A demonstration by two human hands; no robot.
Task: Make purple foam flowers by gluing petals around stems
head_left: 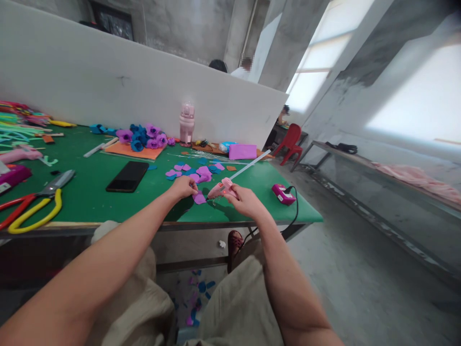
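Pinning a purple felt petal (199,197) flat on the green worktop (90,192), the left hand (183,186) steadies it while the right hand (245,199) grips a pink glue gun (223,188), nozzle angled down at the petal.

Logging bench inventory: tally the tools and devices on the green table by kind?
Glue guns: 2, one in the right hand at, one far left
Scissors: 1
Pliers: 1
Phones: 1
Water bottles: 1
Total: 6
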